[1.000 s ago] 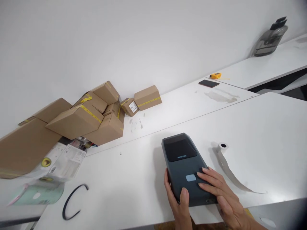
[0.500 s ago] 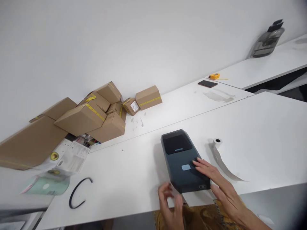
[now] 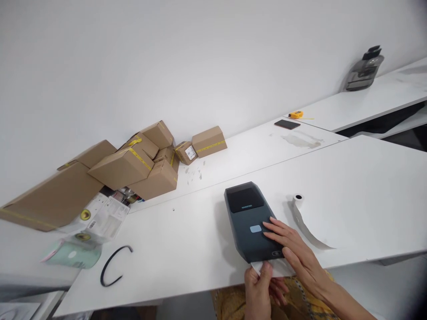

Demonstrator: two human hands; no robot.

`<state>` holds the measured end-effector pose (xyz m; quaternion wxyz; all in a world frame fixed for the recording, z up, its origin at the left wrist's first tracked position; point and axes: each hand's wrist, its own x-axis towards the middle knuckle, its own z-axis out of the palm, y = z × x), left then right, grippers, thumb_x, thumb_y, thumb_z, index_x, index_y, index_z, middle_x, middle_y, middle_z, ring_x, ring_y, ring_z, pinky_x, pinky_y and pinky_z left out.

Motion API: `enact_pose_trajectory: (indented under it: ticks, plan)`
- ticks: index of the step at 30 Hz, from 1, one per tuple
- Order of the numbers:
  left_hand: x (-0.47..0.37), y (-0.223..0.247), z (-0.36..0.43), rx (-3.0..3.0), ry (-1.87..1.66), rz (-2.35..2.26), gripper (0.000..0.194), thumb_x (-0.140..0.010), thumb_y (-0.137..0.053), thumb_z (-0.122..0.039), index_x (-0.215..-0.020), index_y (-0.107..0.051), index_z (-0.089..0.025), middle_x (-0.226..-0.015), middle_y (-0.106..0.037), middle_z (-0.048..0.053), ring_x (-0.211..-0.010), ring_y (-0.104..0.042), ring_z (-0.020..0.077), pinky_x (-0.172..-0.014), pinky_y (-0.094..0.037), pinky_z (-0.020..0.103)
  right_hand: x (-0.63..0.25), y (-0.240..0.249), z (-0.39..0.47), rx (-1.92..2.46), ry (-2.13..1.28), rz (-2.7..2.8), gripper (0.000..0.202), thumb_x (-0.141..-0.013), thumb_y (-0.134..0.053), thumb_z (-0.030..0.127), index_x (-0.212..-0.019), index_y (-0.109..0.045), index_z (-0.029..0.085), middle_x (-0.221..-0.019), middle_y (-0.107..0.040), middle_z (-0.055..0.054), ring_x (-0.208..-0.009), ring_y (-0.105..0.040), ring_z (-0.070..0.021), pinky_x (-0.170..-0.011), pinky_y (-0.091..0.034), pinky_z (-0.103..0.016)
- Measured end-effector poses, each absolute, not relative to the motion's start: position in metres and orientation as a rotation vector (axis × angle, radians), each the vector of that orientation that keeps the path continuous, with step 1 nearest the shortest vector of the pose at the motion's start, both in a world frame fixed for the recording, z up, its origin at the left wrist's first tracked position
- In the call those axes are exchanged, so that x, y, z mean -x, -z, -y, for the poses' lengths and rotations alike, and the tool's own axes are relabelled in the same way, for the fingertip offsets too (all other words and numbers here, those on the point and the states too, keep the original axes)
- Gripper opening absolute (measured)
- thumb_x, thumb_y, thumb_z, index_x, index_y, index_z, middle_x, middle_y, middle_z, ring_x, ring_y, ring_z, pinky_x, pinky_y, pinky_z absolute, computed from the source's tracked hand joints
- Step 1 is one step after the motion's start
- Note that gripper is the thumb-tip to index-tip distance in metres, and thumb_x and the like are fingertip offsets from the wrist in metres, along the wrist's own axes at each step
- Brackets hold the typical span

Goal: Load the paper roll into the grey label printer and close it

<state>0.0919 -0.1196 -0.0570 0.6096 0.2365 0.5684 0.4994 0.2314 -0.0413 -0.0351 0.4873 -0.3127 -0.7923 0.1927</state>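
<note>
Dark device (image 3: 247, 222) sits on the table (image 3: 187, 249) by its front edge. My left hand (image 3: 258, 291) has its grip pinched on white paper (image 3: 281, 268) at the device's near end; my right hand (image 3: 300, 255) rests loosely spread on top. Cardboard boxes (image 3: 122, 169) piled off left, contents hidden.

Slate-grey device (image 3: 243, 233), 1 pale-blue button (image 3: 255, 229), white paper strip (image 3: 279, 268).

A broad lane is left between the dark device (image 3: 246, 218) and the curved black band (image 3: 104, 265). The far left is blocked by stacked cardboard boxes (image 3: 118, 169). On the right, passage is narrowed by a white roll (image 3: 299, 203) (its strip (image 3: 307, 233) is stretched nearward). The device's near and right sides are barred by the left hand (image 3: 258, 291) and right hand (image 3: 298, 253).
</note>
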Motion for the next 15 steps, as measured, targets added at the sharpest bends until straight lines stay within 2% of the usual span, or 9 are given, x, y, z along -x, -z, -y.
enact_pose_trajectory:
  ticks: [4, 7, 11, 13, 15]
  plan:
    - [-0.091, 0.065, 0.121, -0.554, -1.203, -1.351, 0.070, -0.065, -0.063, -0.086, -0.073, -0.063, -0.017, -0.051, -0.063, 0.003, -0.038, -0.049, 0.0113, -0.045, -0.035, 0.025, -0.229, 0.041, 0.038, 0.761, -0.449, 1.929, 0.040, -0.102, -0.039, 0.028, -0.136, -0.059, 0.030, -0.142, -0.062, -0.004, -0.140, -0.048, -0.0260, -0.108, -0.047, -0.048]
    - [-0.079, 0.065, 0.121, -0.719, -1.043, -1.293, 0.069, -0.069, -0.060, -0.085, -0.072, -0.064, -0.016, -0.058, -0.067, 0.006, -0.043, -0.053, 0.0123, -0.049, -0.041, 0.026, -0.225, 0.039, 0.034, 0.806, -0.390, 1.942, 0.041, -0.102, -0.039, 0.032, -0.137, -0.059, 0.032, -0.140, -0.062, -0.003, -0.135, -0.051, -0.0264, -0.108, -0.045, -0.048]
    - [-0.050, 0.058, 0.127, -0.910, -0.773, -1.247, 0.071, -0.065, -0.062, -0.087, -0.063, -0.066, -0.016, -0.057, -0.065, 0.006, -0.041, -0.048, 0.0091, -0.046, -0.035, 0.023, -0.218, 0.028, 0.031, 0.844, -0.234, 2.010, 0.039, -0.099, -0.044, 0.036, -0.135, -0.060, 0.036, -0.141, -0.061, -0.001, -0.125, -0.055, -0.0267, -0.099, -0.045, -0.045]
    - [-0.035, 0.055, 0.132, -0.882, -0.787, -1.343, 0.070, -0.061, -0.064, -0.087, -0.061, -0.065, -0.017, -0.051, -0.060, 0.002, -0.039, -0.045, 0.0083, -0.044, -0.033, 0.022, -0.214, 0.023, 0.031, 0.853, -0.151, 2.029, 0.036, -0.098, -0.047, 0.034, -0.131, -0.063, 0.036, -0.141, -0.061, 0.000, -0.122, -0.056, -0.0259, -0.094, -0.044, -0.042]
    - [-0.022, 0.049, 0.135, -0.840, -0.875, -1.452, 0.067, -0.062, -0.066, -0.085, -0.061, -0.064, -0.018, -0.047, -0.056, 0.000, -0.039, -0.043, 0.0084, -0.044, -0.033, 0.022, -0.211, 0.019, 0.032, 0.878, -0.076, 2.033, 0.033, -0.097, -0.049, 0.031, -0.127, -0.065, 0.034, -0.139, -0.063, -0.001, -0.121, -0.056, -0.0252, -0.096, -0.040, -0.042]
